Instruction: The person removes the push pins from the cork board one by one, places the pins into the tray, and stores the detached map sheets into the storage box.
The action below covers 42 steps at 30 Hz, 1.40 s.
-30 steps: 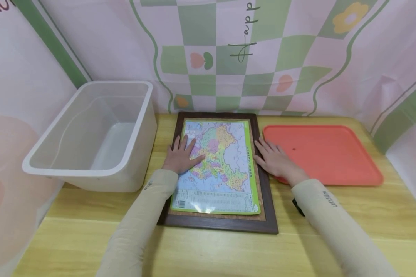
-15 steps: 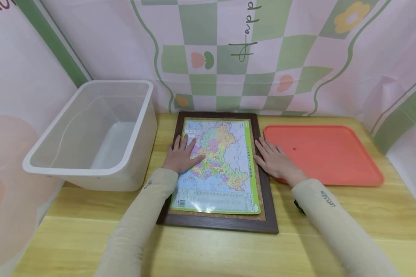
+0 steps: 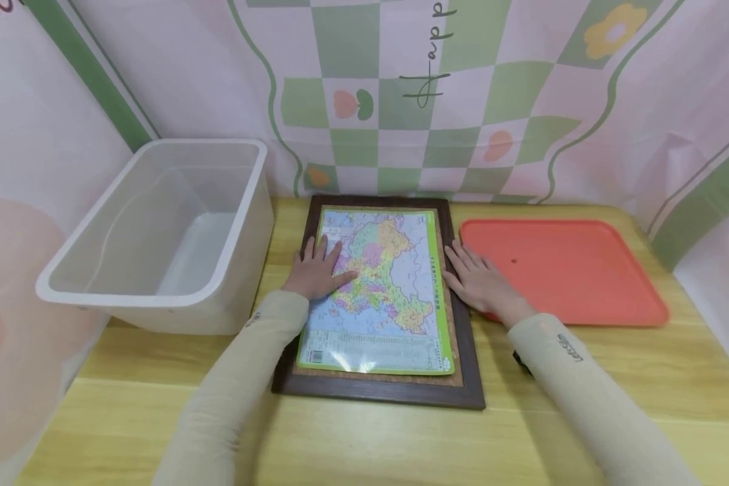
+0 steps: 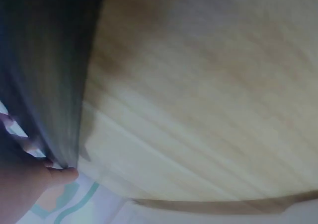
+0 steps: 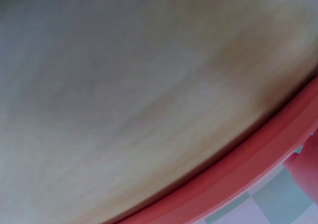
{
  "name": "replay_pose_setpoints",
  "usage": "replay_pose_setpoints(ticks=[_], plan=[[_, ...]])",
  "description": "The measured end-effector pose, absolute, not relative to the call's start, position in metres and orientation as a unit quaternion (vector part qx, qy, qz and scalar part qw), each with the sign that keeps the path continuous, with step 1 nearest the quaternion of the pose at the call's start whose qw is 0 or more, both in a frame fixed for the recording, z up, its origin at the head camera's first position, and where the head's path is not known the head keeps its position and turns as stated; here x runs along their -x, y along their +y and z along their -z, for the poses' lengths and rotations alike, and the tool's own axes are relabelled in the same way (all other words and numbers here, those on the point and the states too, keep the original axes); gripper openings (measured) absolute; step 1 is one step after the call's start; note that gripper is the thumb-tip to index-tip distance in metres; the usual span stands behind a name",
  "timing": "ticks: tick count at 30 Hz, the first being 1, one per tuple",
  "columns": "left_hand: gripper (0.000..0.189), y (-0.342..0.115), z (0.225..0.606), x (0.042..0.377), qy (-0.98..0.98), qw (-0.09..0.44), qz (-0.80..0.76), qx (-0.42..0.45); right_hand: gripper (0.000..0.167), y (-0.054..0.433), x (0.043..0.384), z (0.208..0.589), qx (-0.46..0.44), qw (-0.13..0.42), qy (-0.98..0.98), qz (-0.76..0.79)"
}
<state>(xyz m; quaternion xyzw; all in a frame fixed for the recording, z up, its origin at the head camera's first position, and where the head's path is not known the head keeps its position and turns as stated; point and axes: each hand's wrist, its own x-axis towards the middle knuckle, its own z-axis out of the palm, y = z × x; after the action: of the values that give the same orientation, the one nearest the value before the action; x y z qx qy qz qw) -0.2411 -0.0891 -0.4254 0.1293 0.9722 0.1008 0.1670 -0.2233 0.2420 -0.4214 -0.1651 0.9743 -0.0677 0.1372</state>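
A glossy map [image 3: 410,270] with a green border lies sideways on a cork board with a dark brown frame [image 3: 379,391]. My left hand [image 3: 314,271] rests flat with fingers spread over the map's left edge and the frame's left side. On the opposite side, my right hand [image 3: 482,280] lies with straight fingers across the frame's right side, fingertips at the map's green edge. In the left wrist view the brown frame [image 4: 49,80] runs down beside my left hand [image 4: 30,189]. Only a bit of my right hand [image 5: 309,167] shows in the right wrist view.
A deep translucent plastic tub [image 3: 219,297] stands at the left of the wooden table [image 3: 364,445]. To the right lies a flat red tray or lid [image 3: 571,270], its near left corner under my right hand. A patterned cloth [image 3: 401,148] backs the table.
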Motion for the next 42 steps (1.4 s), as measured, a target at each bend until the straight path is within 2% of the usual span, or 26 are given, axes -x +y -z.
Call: replay_pose_setpoints(ticks=[8, 18, 25, 29, 42], plan=[[0.080, -0.088, 0.415, 0.241, 0.968, 0.172, -0.100, -0.151, 0.066, 0.241, 0.224, 0.421, 0.158, 0.141, 0.974, 0.074], [0.049, -0.096, 0.406, 0.247, 0.955, 0.189, -0.173, -0.152, 0.066, 0.239, 0.225, 0.423, 0.160, 0.142, 0.974, 0.073], [0.049, -0.095, 0.397, 0.245, 0.931, 0.220, -0.260, -0.131, 0.066, 0.240, 0.225, 0.423, 0.162, 0.138, 0.974, 0.080], [0.053, -0.093, 0.397, 0.244, 0.934, 0.234, -0.236, -0.130, 0.065, 0.240, 0.224, 0.422, 0.163, 0.137, 0.974, 0.081], [0.055, -0.082, 0.401, 0.242, 0.948, 0.229, -0.166, -0.146, 0.066, 0.242, 0.224, 0.423, 0.165, 0.139, 0.973, 0.081]])
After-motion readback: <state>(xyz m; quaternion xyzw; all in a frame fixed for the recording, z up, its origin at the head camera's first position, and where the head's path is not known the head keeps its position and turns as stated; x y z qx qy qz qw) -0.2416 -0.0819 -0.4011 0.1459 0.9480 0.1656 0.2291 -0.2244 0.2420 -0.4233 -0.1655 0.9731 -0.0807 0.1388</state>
